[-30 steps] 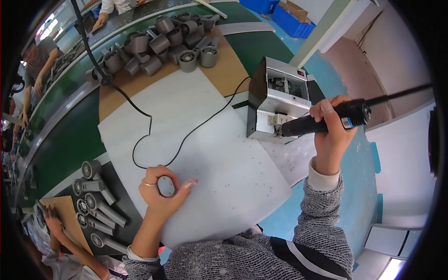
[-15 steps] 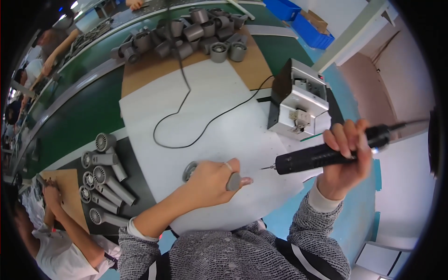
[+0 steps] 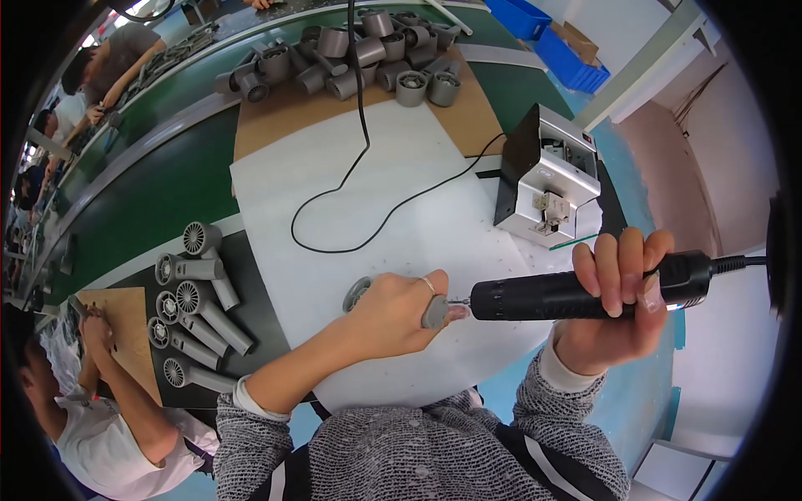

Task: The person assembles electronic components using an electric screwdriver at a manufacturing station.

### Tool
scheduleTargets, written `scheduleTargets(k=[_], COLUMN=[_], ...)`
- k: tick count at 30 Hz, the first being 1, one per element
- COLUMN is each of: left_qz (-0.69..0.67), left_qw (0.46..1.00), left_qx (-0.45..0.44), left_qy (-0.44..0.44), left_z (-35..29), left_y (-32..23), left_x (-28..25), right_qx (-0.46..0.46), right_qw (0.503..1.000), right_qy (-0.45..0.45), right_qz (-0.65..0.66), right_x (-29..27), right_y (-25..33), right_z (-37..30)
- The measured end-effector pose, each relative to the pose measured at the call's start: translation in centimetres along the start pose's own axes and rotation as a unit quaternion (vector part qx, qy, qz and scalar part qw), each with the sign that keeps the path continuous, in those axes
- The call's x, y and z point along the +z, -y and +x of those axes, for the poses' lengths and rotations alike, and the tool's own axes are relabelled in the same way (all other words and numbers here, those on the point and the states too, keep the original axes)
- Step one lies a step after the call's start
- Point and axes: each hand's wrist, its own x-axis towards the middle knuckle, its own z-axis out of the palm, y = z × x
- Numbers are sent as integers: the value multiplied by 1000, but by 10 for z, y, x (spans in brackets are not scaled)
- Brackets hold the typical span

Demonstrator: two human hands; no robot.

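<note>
My left hand (image 3: 386,314) is wrapped round a grey handheld fan (image 3: 433,314) above the white sheet (image 3: 334,200). The fan's round slotted head shows behind the wrist, and the end of its handle pokes out by the thumb; my fingers hide most of the rest. In my right hand (image 3: 622,288) lies a black electric screwdriver (image 3: 526,299), held level with its bit pointing left. The bit's tip is at my left fingertips, beside the handle end. Whether it sits on a screw I cannot make out.
Several grey fans (image 3: 196,311) lie on a dark mat at the left. Beyond the sheet is a heap of grey fan parts (image 3: 368,52). A silver-and-black machine (image 3: 551,179) stands at the right, and a black cable (image 3: 334,250) loops over the sheet. A co-worker (image 3: 134,417) sits at the left.
The screwdriver has moved left, bringing its bit from a gap away up to my left fingertips. My left hand, still holding the fan, appears slightly further right as the whole view has shifted.
</note>
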Motion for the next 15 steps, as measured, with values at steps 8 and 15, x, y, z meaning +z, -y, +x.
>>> scheduleTargets(k=[8, 15], left_qz=[-15, -10], left_qw=[999, 999], left_qx=[-43, -23], left_qy=[15, 24], left_z=[-3, 0], left_y=[2, 2], left_x=[3, 3], right_qx=[0, -12], right_qw=[1000, 998], right_qy=[3, 41], right_qz=[-24, -53], right_x=[7, 22], right_y=[-1, -3], right_z=[-13, -19])
